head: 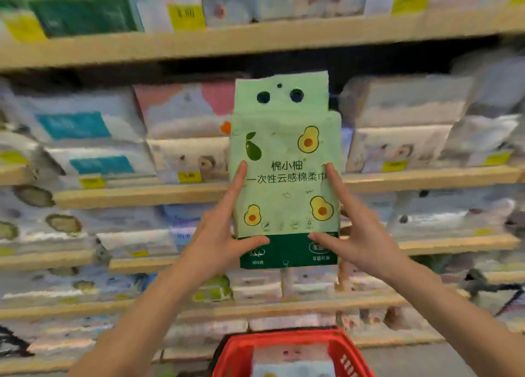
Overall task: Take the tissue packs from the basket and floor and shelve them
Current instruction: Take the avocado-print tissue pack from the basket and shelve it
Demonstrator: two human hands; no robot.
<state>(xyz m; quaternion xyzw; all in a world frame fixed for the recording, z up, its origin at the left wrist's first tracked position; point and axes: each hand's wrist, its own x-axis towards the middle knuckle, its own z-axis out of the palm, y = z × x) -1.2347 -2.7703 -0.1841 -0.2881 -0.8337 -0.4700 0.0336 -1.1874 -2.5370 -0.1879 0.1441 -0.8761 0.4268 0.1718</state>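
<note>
As hands (218, 240) (360, 240) grip tissue pack (285, 155), upright, flap (281, 92) topmost

Tissue pack (285, 177) upright between left hand (224, 234) and right hand (360, 234), before stocked shelves (255, 40). Basket (349, 356) below it, further packs (292, 359) inside.

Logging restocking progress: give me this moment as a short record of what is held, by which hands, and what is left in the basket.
held item: green tissue pack, avocado print, upright
left hand: grips the pack's left edge, thumb on front
right hand: grips its right edge, thumb on front
position: in front of the stocked shelves, not yet shelved
basket: red basket below, at least one pale pack inside
</note>
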